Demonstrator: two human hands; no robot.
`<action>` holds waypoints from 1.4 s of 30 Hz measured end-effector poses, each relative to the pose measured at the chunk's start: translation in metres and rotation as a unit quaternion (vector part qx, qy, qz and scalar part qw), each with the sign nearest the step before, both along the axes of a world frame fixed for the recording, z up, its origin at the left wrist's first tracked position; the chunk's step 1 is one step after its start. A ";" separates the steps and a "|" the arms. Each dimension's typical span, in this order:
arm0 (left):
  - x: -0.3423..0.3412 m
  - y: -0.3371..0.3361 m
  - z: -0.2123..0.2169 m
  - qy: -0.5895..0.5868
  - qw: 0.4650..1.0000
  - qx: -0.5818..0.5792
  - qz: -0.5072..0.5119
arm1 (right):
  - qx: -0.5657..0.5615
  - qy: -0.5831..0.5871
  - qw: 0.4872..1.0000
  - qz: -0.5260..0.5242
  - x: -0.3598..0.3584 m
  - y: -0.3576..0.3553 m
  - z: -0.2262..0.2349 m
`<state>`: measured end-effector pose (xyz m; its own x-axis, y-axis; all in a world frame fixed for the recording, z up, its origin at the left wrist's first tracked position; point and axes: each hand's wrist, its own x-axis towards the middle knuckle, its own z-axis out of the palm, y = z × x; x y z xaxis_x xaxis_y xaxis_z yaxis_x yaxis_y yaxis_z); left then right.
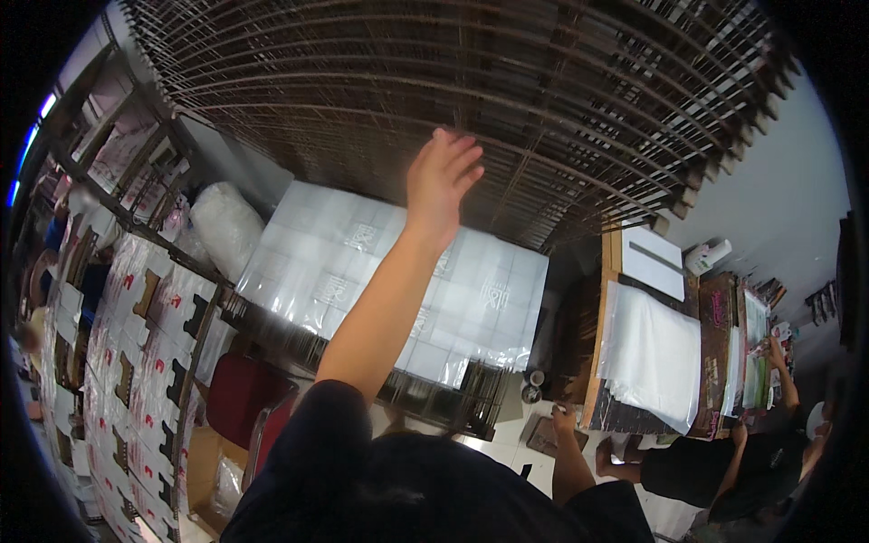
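Note:
My left hand (444,176) reaches up in front of a stack of raised wire racks (380,68). Its fingers are stretched out and apart, close to the lowest raised rack; whether they touch it I cannot tell. Beneath that forearm, clear plastic sheets with white printed marks (493,299) lie across a lower wire rack (484,403). Down by my right side, my right hand (563,418) is small in view with its fingers curled in, beside the corner of a wooden table. What it holds, if anything, is hidden.
On the wooden table (612,253) at right lie a stack of translucent sheets (656,348) and a white board (652,262). Another person (756,462) works beyond it. At left stand a dark red chair (244,394), wrapped stacked panels (136,362) and a plastic-wrapped roll (226,226).

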<state>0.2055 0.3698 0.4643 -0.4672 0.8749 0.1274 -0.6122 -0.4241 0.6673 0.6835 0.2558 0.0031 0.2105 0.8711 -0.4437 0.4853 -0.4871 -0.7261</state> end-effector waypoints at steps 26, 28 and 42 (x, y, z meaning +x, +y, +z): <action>0.058 -0.311 -0.350 -0.210 0.824 -0.517 0.095 | -0.307 -0.140 0.924 0.182 0.113 -0.077 0.048; 0.052 -0.312 -0.390 -0.225 0.826 -0.514 0.058 | -0.275 -0.129 0.938 0.167 0.121 -0.071 0.051; 0.034 -0.316 -0.481 -0.090 0.783 -0.612 -0.062 | 0.043 0.024 0.963 0.264 0.098 -0.099 0.063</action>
<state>0.2392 0.0535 -0.0164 -0.2820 0.3303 -0.9008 -0.7294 0.5360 0.4250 0.7812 0.1571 0.0658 -0.2904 0.8851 -0.3636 0.6145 -0.1188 -0.7799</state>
